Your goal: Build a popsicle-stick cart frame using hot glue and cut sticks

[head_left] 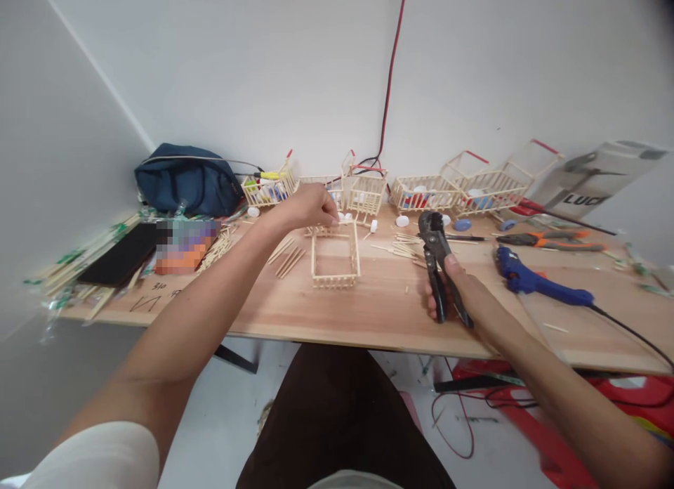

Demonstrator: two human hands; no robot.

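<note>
My left hand (308, 206) reaches across the wooden table (379, 306) with its fingers curled down at the far end of a small open stick frame (335, 256); what the fingertips pinch is too small to name. My right hand (458, 292) grips the handles of black cutting pliers (437, 253), jaws pointing away from me, just right of the frame. Loose thin sticks (287, 257) lie left of the frame and more sticks (400, 249) lie between the frame and the pliers.
Several small stick baskets (426, 192) line the wall. A blue glue gun (531, 278) and orange-handled pliers (552, 239) lie at right. At left sit a dark blue bag (187, 180), a black phone (123, 253) and stick bundles. A red cable (392, 74) hangs down the wall.
</note>
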